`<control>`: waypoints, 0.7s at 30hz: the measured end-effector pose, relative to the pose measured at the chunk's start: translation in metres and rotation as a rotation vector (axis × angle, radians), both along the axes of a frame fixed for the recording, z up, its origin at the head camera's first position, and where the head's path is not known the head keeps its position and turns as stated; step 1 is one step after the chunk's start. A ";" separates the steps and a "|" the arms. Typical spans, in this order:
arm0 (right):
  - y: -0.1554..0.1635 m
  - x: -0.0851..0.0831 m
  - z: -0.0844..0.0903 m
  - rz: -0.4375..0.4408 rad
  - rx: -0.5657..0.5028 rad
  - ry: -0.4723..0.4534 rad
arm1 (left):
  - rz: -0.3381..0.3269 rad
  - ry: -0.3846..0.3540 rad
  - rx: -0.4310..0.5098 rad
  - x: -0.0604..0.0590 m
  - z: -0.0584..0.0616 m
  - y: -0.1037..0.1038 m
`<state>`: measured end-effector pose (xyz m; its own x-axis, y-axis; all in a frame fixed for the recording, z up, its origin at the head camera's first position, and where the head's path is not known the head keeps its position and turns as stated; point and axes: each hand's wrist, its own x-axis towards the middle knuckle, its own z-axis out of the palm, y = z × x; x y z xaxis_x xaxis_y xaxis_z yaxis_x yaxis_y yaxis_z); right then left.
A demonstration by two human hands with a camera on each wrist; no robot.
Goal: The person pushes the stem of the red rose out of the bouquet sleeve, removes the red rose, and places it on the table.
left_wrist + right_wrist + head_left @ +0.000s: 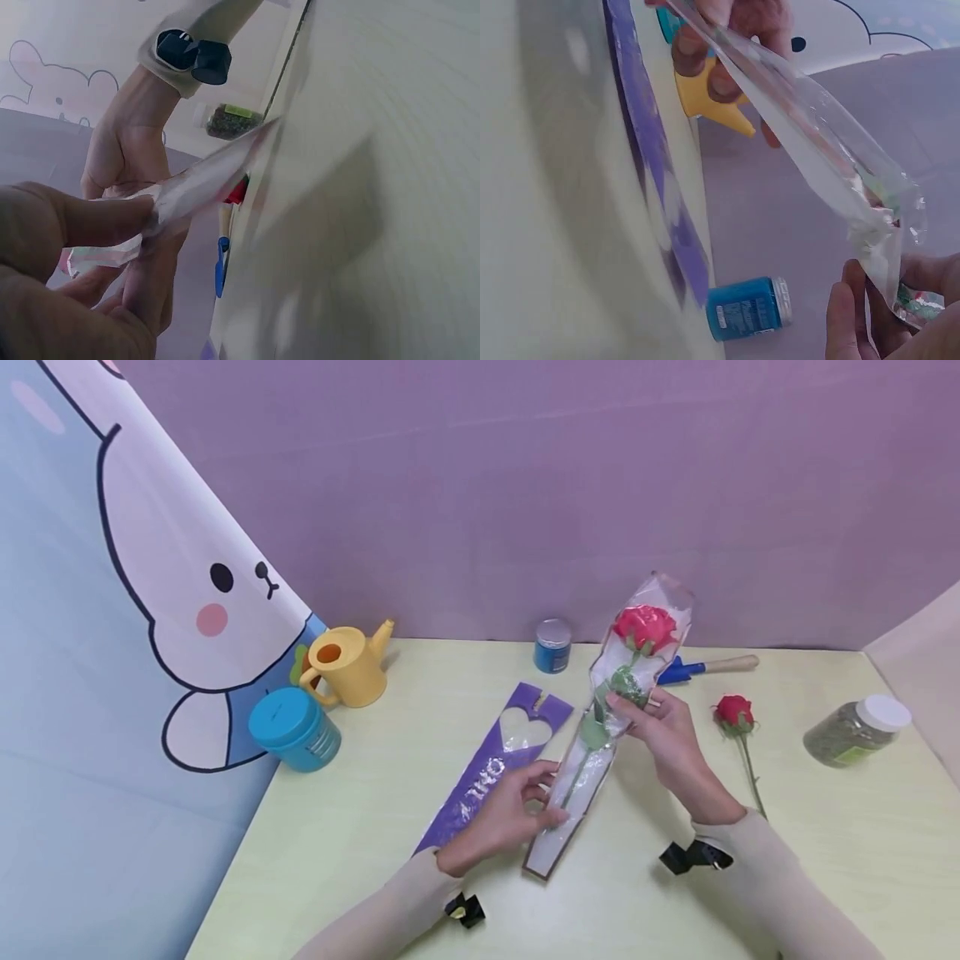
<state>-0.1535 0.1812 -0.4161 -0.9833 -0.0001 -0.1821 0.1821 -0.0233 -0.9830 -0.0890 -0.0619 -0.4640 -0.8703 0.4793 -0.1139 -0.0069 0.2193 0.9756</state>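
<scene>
A red rose in a clear, white-backed sleeve (592, 760) is held up at a slant above the table. My left hand (510, 810) pinches its narrow lower part between thumb and fingers, seen closely in the left wrist view. Higher up, just below the bloom (647, 628), my right hand (667, 735) grips the wrapped rose with the thumb on the front and fingers behind. Beside the left hand lies a purple sleeve (480, 777) with a heart-shaped window, partly covered by that hand. A loose red rose (735, 714) lies right of my right hand, its stem's end hidden by the sleeve of my arm.
At the left stand a yellow watering can (352, 672) and a blue-lidded tub (296, 731). A small blue jar (552, 647) stands at the back. A blue tool with a wooden handle (731, 664) lies behind the right hand. A white-capped jar (855, 735) lies far right.
</scene>
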 end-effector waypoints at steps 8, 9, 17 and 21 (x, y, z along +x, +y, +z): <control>0.007 -0.006 0.009 -0.036 -0.097 0.049 | -0.008 -0.023 -0.013 0.002 0.003 -0.001; 0.007 -0.006 0.009 -0.034 -0.095 0.054 | -0.010 -0.021 -0.020 0.001 0.004 -0.001; 0.002 -0.004 0.010 -0.011 0.097 0.089 | -0.021 0.026 0.001 -0.008 0.009 -0.002; 0.000 -0.004 0.011 0.007 0.140 0.066 | 0.018 0.084 -0.005 -0.011 0.008 -0.001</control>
<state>-0.1572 0.1813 -0.4055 -0.9932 0.0133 -0.1154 0.1162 0.1156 -0.9865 -0.1003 -0.0632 -0.4563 -0.8853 0.4630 -0.0431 0.0705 0.2253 0.9717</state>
